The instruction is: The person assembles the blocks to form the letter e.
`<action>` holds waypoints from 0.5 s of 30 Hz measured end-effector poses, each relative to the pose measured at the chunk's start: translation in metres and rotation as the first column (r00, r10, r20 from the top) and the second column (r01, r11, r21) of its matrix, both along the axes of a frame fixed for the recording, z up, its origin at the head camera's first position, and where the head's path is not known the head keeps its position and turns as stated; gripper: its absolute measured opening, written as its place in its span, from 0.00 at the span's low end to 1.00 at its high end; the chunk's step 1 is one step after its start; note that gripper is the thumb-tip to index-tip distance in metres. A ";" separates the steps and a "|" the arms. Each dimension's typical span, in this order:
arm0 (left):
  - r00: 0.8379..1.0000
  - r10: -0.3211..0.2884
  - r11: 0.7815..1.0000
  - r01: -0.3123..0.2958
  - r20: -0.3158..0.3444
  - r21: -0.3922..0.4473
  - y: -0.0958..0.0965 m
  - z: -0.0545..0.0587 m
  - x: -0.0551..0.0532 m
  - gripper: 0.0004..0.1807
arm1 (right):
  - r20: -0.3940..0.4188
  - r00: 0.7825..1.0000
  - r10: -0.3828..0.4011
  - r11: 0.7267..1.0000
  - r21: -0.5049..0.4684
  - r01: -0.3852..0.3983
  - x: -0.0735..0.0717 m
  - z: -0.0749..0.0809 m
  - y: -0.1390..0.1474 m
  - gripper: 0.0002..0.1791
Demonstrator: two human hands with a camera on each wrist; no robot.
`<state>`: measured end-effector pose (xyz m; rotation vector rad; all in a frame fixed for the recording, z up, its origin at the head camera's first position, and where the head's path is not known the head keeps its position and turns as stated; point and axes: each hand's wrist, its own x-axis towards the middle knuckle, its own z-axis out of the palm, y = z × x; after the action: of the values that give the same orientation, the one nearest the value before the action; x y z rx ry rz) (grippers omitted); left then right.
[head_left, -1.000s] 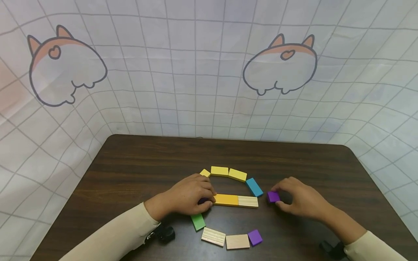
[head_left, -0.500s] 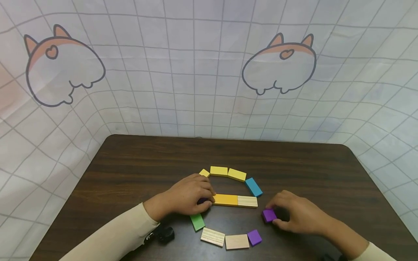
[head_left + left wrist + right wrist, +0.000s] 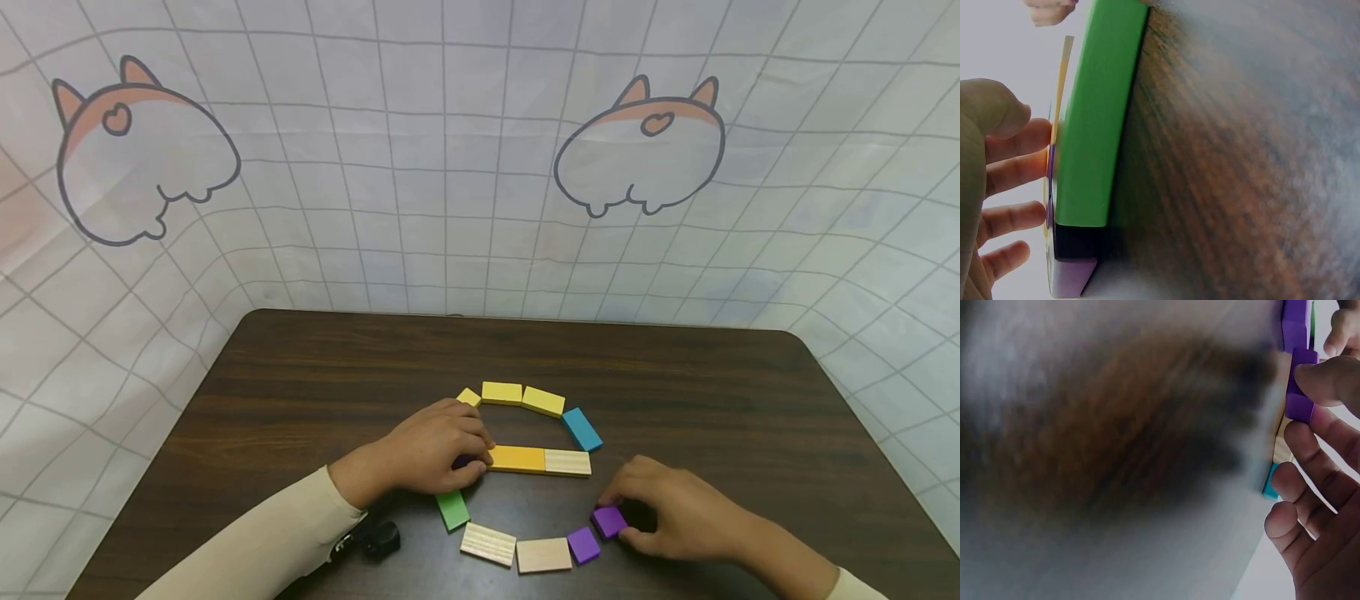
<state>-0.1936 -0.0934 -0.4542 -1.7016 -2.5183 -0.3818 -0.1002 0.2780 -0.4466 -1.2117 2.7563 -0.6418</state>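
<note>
My right hand pinches a small purple block between thumb and fingers, low over the table. In the right wrist view this purple block sits right at the end of another purple block. That other purple block ends the lower curve of blocks. My left hand rests on the left end of a straight row, its fingertips at an orange block and the thumb free. Part of a purple block lies hidden under it. A green block stands out just beside this hand.
Yellow blocks and a blue block form an upper arc. A striped wooden block ends the middle row. Below lie a ridged wooden block, a plain one and the green block, all on a dark wooden table.
My right hand has brought its purple block toward me and slightly left, from near the blue block to beside the lower purple block, turning it a little. My left hand has stayed put.
</note>
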 end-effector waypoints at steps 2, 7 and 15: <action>1.000 0.002 1.000 -0.002 0.001 0.000 0.000 0.000 0.000 0.09 | -0.006 1.000 0.018 1.000 -0.006 -0.018 0.001 -0.001 -0.002 0.21; 1.000 0.014 1.000 -0.014 0.019 -0.009 0.000 0.000 0.000 0.09 | -0.013 0.999 0.033 0.999 -0.006 -0.033 0.002 -0.003 -0.004 0.21; 0.999 0.025 0.999 -0.024 0.038 -0.026 0.000 0.001 0.000 0.10 | -0.004 0.999 0.049 0.999 -0.008 -0.049 0.003 -0.004 -0.006 0.21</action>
<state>-0.1932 -0.0935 -0.4532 -1.6873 -2.5793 -0.3859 -0.0977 0.2716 -0.4507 -1.2787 2.7206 -0.6472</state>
